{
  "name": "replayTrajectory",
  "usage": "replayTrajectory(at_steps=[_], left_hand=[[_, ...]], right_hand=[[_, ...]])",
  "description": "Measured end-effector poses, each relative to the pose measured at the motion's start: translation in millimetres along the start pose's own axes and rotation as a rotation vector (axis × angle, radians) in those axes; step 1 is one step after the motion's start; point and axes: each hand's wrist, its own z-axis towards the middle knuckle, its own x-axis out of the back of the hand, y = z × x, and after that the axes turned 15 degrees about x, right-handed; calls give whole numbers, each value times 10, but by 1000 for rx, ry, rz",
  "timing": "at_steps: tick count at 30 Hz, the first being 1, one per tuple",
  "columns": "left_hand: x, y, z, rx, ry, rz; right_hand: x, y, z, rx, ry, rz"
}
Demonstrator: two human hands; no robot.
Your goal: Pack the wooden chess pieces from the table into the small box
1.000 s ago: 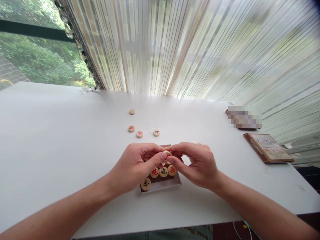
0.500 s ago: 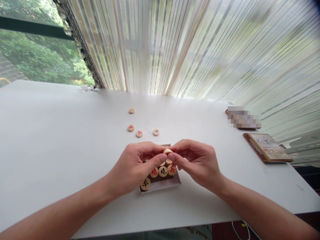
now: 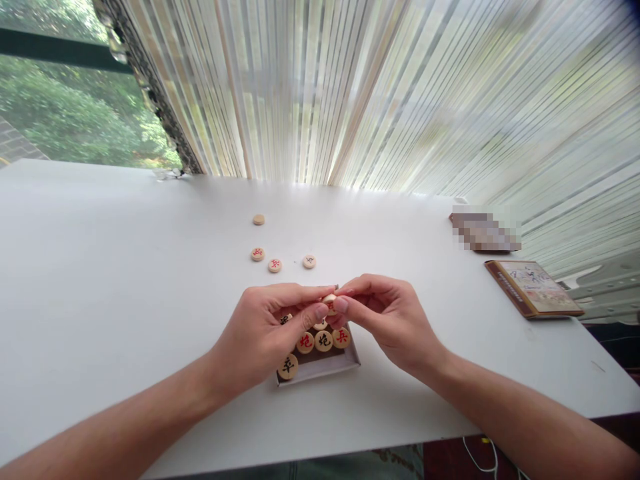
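Observation:
Above a small shallow box (image 3: 320, 368) of round wooden chess pieces, my left hand (image 3: 265, 330) and my right hand (image 3: 387, 317) meet fingertip to fingertip. Both pinch one round wooden piece (image 3: 329, 301) between thumbs and fingers, just over the box. Several pieces with red and black characters (image 3: 323, 341) lie inside the box, partly hidden by my left hand. One black-marked piece (image 3: 287, 366) sits at the box's near left corner.
Loose pieces lie farther out on the white table: one plain (image 3: 258, 219), two red-marked (image 3: 257, 253), (image 3: 275, 265) and one black-marked (image 3: 309, 261). A box lid (image 3: 533, 288) lies at the right near a blurred object (image 3: 485, 229). Striped curtains hang behind.
Both hands have lifted slightly with the pinched piece and shifted a little left; the view has tilted. The pieces in the box and on the table have stayed put.

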Motion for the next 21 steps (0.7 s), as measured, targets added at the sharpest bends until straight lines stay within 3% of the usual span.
replayTrajectory(at_steps=[5,12,21], left_hand=[[-6,-13,7,115,-88,-188],[24,-6,39,162,-78,-215],[-11,31,-19,19,-32,-11]], right_hand=[[48,59,-5,-45,14,60],[59,81,-11,-108,14,103],[26,18,-9,-172,65,113]])
